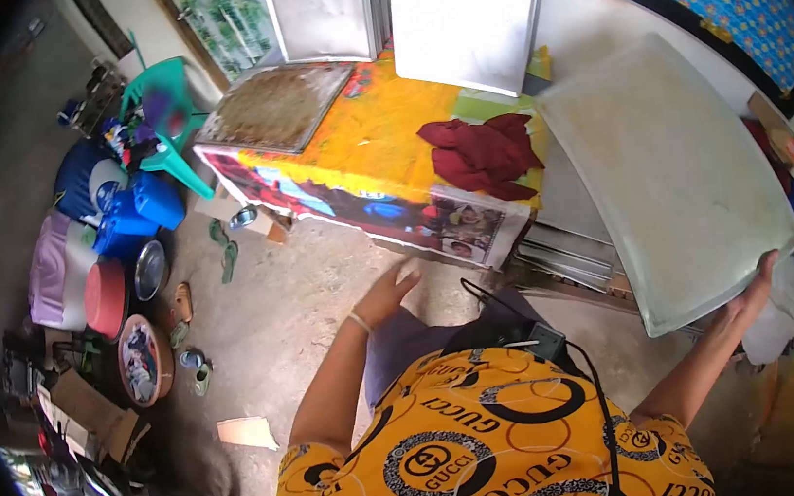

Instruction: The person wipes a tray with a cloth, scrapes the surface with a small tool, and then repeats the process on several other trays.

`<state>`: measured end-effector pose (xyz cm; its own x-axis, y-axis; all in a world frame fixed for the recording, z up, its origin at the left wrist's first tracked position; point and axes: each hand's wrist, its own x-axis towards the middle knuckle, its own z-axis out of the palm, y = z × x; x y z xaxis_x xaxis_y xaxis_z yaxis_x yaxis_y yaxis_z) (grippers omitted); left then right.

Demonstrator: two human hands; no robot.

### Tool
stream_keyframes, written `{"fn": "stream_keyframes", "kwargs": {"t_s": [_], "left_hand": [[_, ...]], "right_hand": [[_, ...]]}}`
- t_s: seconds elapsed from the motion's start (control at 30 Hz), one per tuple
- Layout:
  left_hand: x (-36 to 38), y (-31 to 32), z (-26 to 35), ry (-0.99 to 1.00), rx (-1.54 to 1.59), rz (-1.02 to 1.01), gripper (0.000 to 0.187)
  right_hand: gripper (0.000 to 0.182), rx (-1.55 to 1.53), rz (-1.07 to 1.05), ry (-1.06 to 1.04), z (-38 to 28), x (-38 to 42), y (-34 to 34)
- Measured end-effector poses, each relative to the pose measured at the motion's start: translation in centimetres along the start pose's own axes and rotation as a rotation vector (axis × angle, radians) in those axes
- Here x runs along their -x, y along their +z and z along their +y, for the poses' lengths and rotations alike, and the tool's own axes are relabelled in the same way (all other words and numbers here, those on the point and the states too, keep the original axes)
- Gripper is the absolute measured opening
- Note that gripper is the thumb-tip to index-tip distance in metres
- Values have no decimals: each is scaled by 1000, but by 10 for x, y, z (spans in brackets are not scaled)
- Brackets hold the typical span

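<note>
My right hand [753, 294] grips the lower right edge of a large pale, greenish-white panel [672, 168], which stands tilted at the right. My left hand [390, 293] hangs in front of my body with its fingers apart and nothing in it. Beyond it is a table with a yellow cover [376, 152]. A dark red cloth [482, 155] lies crumpled on the table's right end, beside the panel. On the table's left end rests a brown, stained board [278, 110].
Two white panels [468, 14] stand upright at the back of the table. Metal frames [565, 263] lie beneath the large panel. At the left are a green chair [168, 108], blue containers [139, 214], basins [106, 299] and sandals [184, 302]. A motorcycle [101, 487] stands lower left.
</note>
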<state>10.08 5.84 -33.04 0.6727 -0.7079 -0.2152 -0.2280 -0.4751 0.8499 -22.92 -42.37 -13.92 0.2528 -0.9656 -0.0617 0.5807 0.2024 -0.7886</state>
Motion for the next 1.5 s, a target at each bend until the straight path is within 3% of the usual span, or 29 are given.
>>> {"fn": "stream_keyframes", "kwargs": {"t_s": [0.07, 0.13, 0.2, 0.4, 0.47, 0.57, 0.67, 0.8, 0.83, 0.87, 0.93, 0.97, 1.07, 1.2, 1.23, 1.33, 1.4, 1.5], "left_hand": [[-8, -25, -12, 176, -90, 342, 68], [8, -65, 39, -33, 634, 392, 75], [11, -90, 36, 86, 862, 489, 79], [47, -83, 70, 308, 1184, 151, 98], [56, -75, 76, 462, 1240, 74, 92], [67, -70, 70, 605, 1384, 122, 65], [72, -63, 17, 395, 1517, 423, 43], [99, -66, 16, 437, 1704, 509, 39], [104, -70, 12, 438, 1691, 537, 34], [111, -73, 9, 432, 1681, 570, 29], [122, -78, 10, 405, 1642, 694, 24], [126, -84, -7, 444, 1652, 651, 34], [134, -94, -14, 516, 1648, 650, 28], [139, -94, -13, 490, 1606, 804, 24], [140, -92, -20, 499, 1598, 809, 23], [142, -90, -15, 479, 1559, 870, 21], [140, -87, -6, 446, 1552, 917, 23], [132, -84, -10, 423, 1595, 847, 29]], "right_hand": [[54, -92, -117, 111, 12, -8, 8], [51, -152, -255, 181, 33, -14, 40], [51, -197, -376, 266, 63, -19, 79], [51, -203, -728, 514, 165, 11, 200], [52, -206, -823, 628, 201, 28, 234], [52, -115, -930, 812, 237, 65, 261], [58, -40, -938, 923, 297, 59, 276], [71, 361, -971, 645, 330, 44, 272], [74, 800, -966, 400, 326, 35, 271], [84, 1009, -1119, -147, 352, 12, 263], [94, 1494, -1012, -392, 348, 24, 250], [99, 1606, -1027, -293, 350, 29, 248], [101, 1765, -1081, -275, 370, 33, 236], [69, 1648, -1017, -509, 385, 19, 226], [52, 1576, -925, -615, 388, 18, 220], [50, 1187, -810, -537, 386, -8, 203], [47, 972, -625, -646, 361, -22, 181], [38, 929, -334, -500, 339, -65, 118]]}}
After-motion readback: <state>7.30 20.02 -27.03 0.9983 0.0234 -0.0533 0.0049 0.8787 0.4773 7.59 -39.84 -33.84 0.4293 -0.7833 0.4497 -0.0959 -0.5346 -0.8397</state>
